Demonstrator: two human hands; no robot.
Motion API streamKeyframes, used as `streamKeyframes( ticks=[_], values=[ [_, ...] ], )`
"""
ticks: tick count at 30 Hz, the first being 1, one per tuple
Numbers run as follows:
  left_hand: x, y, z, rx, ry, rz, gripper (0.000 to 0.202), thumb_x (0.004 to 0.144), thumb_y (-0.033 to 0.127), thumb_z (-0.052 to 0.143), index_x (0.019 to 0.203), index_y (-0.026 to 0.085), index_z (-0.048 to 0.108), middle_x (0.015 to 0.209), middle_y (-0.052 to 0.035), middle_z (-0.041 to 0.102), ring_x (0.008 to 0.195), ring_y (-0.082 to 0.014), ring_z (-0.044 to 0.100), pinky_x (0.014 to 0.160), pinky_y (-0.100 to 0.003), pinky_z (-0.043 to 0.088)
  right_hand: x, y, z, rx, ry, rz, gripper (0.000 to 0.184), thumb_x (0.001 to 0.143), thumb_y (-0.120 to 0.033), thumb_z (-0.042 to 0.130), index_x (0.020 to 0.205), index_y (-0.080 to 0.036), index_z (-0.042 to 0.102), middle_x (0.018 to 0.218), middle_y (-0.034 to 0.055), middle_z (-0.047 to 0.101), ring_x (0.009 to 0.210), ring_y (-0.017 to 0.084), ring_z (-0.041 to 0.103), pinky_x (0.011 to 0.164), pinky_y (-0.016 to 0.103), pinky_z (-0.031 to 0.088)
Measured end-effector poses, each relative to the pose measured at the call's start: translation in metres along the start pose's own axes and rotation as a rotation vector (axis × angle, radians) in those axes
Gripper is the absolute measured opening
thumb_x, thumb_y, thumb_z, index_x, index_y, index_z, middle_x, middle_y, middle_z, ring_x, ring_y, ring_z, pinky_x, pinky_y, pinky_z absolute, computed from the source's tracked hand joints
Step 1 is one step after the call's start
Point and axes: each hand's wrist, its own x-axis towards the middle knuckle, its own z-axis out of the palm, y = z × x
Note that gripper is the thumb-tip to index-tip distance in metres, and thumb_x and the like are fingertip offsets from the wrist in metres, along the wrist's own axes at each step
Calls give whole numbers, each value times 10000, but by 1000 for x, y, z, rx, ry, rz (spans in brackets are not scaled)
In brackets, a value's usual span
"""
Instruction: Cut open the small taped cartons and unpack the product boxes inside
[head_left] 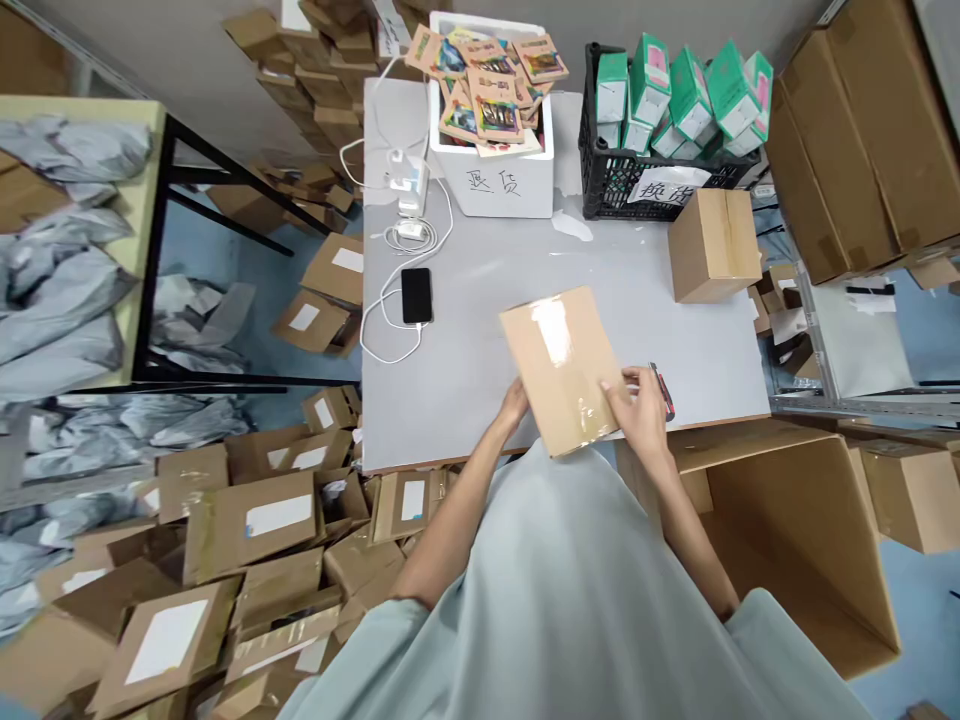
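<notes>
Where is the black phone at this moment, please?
In the head view, the black phone lies on the left part of the grey table, below the white power strip and left of the held cardboard box.

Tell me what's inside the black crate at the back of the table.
Green-and-white boxes fill the black crate, several sticking up above its rim. What lies beneath them can't be seen; the crate's front wall and paper sign cover it.

Taped brown cardboard box (564,372), tilted
</notes>
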Motion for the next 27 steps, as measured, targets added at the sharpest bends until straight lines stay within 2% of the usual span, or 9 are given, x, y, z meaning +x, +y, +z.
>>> streamKeyframes(
  ticks=[4,7,9,12,14,17,19,23,27],
  values=[
    [-40,39,-24,-90,83,71,627,1076,717,550,1434,228,712,1546,-149,719,1416,-357,687,1165,-538,585,-25,-9,16,28,-19,-26,468,1071,-681,620,1243,-245,636,1249,145,712,1146,312,694,999,500,602],
    [-64,64,-32,-85,127,190,682,1022,698,713,1542,263,643,1666,-138,625,1520,-350,619,1227,-505,559,-33,-18,19,62,-35,-10,479,1044,-681,663,1231,-240,634,1227,141,705,1130,310,693,1006,501,602],
    [-72,71,-35,-52,121,224,765,957,669,823,1571,265,610,1685,-147,605,1544,-353,600,1259,-506,543,-31,-17,20,115,-97,-15,484,1017,-683,701,1215,-244,654,1214,131,711,1099,302,699,996,491,606],
    [-76,66,-51,-67,132,213,804,952,694,818,1586,256,591,1687,-168,599,1548,-360,601,1291,-536,517,-15,2,29,329,-271,48,495,1027,-725,645,1171,-257,711,1222,118,748,1117,289,723,1010,468,607],
    [-77,56,-73,-71,191,186,827,931,696,838,1587,255,595,1678,-176,607,1532,-372,618,1297,-558,509,3,27,44,477,-361,186,572,1019,-788,568,1131,-254,737,1251,120,774,1195,293,731,1048,462,601],
    [-81,41,-114,-22,346,125,850,914,673,855,1599,246,589,1615,-192,659,1480,-387,660,1280,-586,517,25,64,76,480,-327,414,691,876,-862,647,1132,-227,733,1338,153,780,1347,319,679,1140,487,559],
    [-86,33,-139,33,460,98,832,925,659,838,1594,230,592,1579,-202,684,1462,-383,672,1275,-589,518,30,81,98,471,-376,479,728,813,-868,695,1114,-207,741,1320,186,799,1367,342,677,1148,513,556],
    [-97,21,-171,144,549,78,660,990,654,762,1481,220,684,1573,-174,694,1498,-355,635,1304,-542,487,22,90,127,571,-562,464,696,821,-832,740,1176,-233,765,1355,156,825,1297,316,746,1140,486,586],
    [-94,10,-174,184,599,29,601,1069,715,615,1373,210,731,1481,-141,747,1430,-313,672,1270,-494,523,15,87,134,656,-650,425,701,833,-797,765,1292,-266,758,1458,104,792,1315,300,752,1203,499,564]
  ],
)
